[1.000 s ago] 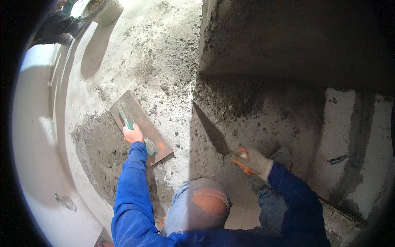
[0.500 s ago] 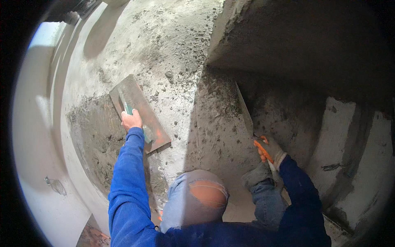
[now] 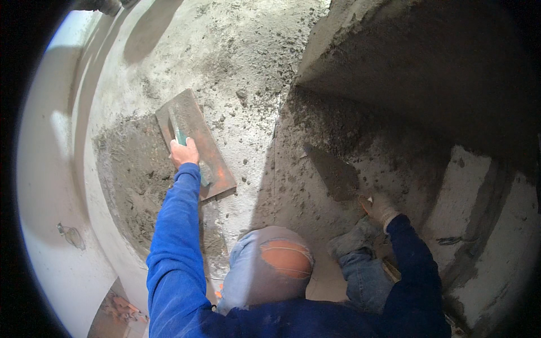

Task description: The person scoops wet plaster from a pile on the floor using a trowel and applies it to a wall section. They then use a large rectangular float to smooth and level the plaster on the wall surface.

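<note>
My left hand grips the green handle of a rectangular steel float, whose plate lies at a patch of wet grey mortar on the speckled, rough wall surface. My right hand, in a pale glove, holds a pointed trowel by its handle; the dark blade points up and left over the shadowed, crumb-covered surface. Below and between my hands is my bent knee in torn jeans, and my shoe sits just under my right hand.
A dark, rough recess fills the upper right, with pale plaster strips and dark wire below it. A smooth white wall at left has a wire loop. Orange debris lies lower left. A dark shape shows at the top edge.
The float and my left hand have shifted upward in view. My right hand moved right, and the trowel blade turned edge-on, then flat again. The co-worker at top left has mostly left the view.
</note>
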